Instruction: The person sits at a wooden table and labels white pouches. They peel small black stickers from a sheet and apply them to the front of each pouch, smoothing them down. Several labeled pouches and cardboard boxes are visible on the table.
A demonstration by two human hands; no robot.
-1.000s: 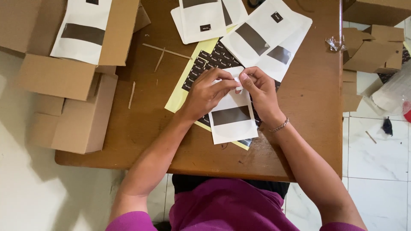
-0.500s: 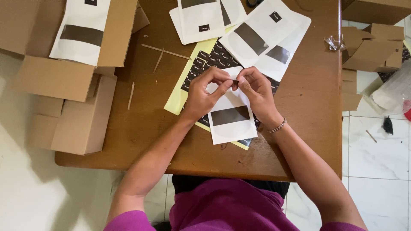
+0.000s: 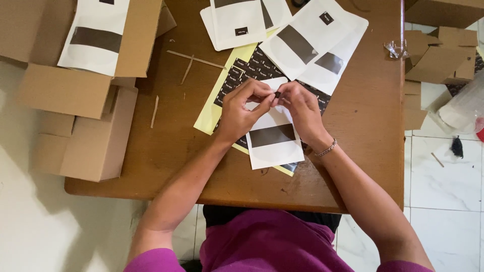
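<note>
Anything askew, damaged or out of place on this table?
Nothing looks damaged. The white pouch with a dark band under the left hand and right hand lies slightly tilted on the yellow sheet of black stickers. Thin wooden sticks lie scattered on the brown wooden table.

I see a white pouch (image 3: 273,142) with a dark rectangular band across its middle, lying flat on the yellow sticker sheet (image 3: 216,110) of small black labels. Its upper edge sits under my fingertips, where a small black sticker (image 3: 277,94) is pinched; its lower end points toward me.
</note>
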